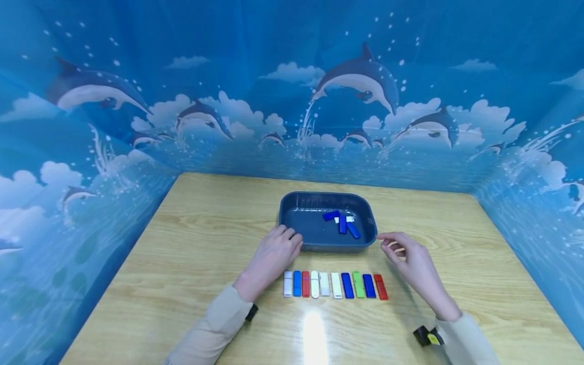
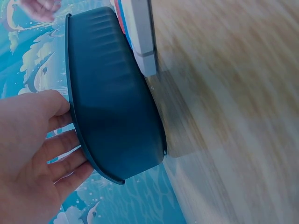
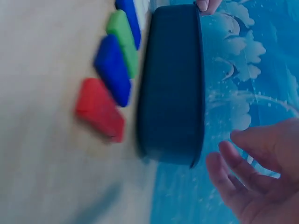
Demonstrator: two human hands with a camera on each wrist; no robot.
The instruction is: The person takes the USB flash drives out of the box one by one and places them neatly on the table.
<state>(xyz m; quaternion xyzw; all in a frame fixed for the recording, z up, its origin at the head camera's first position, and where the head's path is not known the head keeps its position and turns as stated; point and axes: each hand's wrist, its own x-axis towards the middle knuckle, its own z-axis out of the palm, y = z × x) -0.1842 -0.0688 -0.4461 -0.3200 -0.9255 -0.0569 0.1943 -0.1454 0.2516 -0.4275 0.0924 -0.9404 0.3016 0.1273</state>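
A dark blue-grey plastic bin (image 1: 319, 248) stands on the table, with several blue and white USB sticks (image 1: 343, 224) lying in its right half. At its front left corner my left hand (image 1: 277, 249) holds the rim, the fingertips going over the edge in the left wrist view. Beside the front right corner is my right hand (image 1: 410, 256), its fingers loosely bent and nothing in them; the right wrist view shows a gap between these fingers and the bin. In front of the bin lies a row of USB sticks, among them a red one (image 1: 380, 287) and a green one (image 1: 358, 285).
The wooden table (image 1: 201, 218) reaches back to a blue curtain (image 1: 255, 61) printed with dolphins, which also hangs along both sides. A black wrist camera (image 1: 424, 336) sits by the right sleeve, another by the left.
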